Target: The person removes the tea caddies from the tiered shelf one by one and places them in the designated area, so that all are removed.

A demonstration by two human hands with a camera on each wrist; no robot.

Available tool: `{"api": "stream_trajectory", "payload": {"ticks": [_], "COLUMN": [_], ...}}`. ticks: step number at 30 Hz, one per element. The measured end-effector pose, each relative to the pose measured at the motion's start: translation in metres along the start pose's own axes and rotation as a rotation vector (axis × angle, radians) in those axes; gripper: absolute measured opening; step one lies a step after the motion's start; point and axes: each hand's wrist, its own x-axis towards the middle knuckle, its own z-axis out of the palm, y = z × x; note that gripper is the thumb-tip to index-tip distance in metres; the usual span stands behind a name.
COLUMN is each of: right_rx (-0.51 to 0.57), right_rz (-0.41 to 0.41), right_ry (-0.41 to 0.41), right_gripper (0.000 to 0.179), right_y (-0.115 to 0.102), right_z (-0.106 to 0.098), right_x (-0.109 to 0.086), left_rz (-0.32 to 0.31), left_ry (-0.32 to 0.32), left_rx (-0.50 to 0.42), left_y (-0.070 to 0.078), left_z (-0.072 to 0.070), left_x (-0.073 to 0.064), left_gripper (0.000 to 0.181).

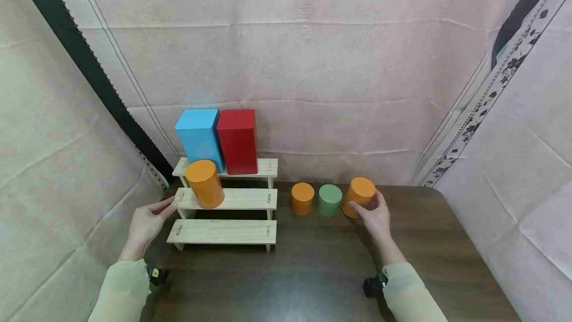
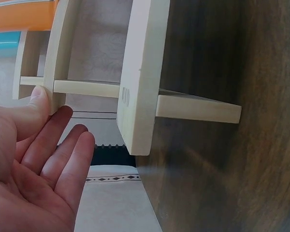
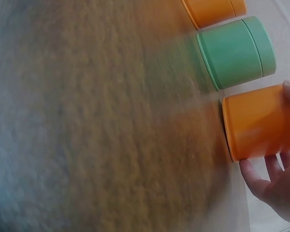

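- Could knock the short green cylinder (image 1: pixel 329 200) with its snug lid if swinging the tall smooth-sided orange cylinder (image 1: pixel 359 197) leftward too low, across only a narrow gap.
- Could then shove on into the short orange cylinder (image 1: pixel 302 198) beyond.
- Might slip from the right hand (image 1: pixel 375 215), being smooth-sided and gripped mainly near the fingertips.
- Could rock the pale wooden three-tier rack (image 1: pixel 223 232) by tugging with the left hand (image 1: pixel 147 225), perhaps toppling the glossy blue box (image 1: pixel 198 138), the red box (image 1: pixel 238 143) or the second tall orange cylinder (image 1: pixel 205 185) on the middle tier.
- Holding the tall smooth-sided orange cylinder between right thumb, nearer the green one, and fingers (image 3: pixel 253 179) opposite, parted to its width.
- Standing at the row's right end, near the back edge of the dark brown wooden counter (image 1: pixel 321 272); impossible to tell whether resting or slightly lifted.
- Pinching the middle tier's left end with the left hand, beside no loose cylinder.
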Motion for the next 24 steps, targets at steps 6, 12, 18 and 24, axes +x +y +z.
{"api": "stream_trajectory", "payload": {"ticks": [6,12,18,24], "right_rx": [-0.035,-0.050,-0.055,-0.039], "right_rz": [-0.020,-0.002,0.009,0.009], "right_ry": [0.006,-0.008,-0.016,-0.023], "right_gripper": [0.094,0.095,0.102,0.102], "right_y": [-0.0004,-0.0015,-0.0011,0.0014], "right_z": [0.0016,0.0035,0.0026,0.0020], "right_x": [0.0004,0.0000,-0.0009,-0.0017], "left_rz": [-0.007,-0.010,-0.015,-0.019], "left_ry": [0.000,-0.013,-0.023,-0.025], "left_rx": [-0.003,0.009,0.011,0.020], "left_y": [-0.0002,-0.0007,0.0008,0.0004], "left_z": [0.0000,-0.0028,-0.0025,-0.0017], "left_x": [0.0015,0.0015,0.0008,0.0019], "left_gripper": [0.054,0.055,0.055,0.055]}}
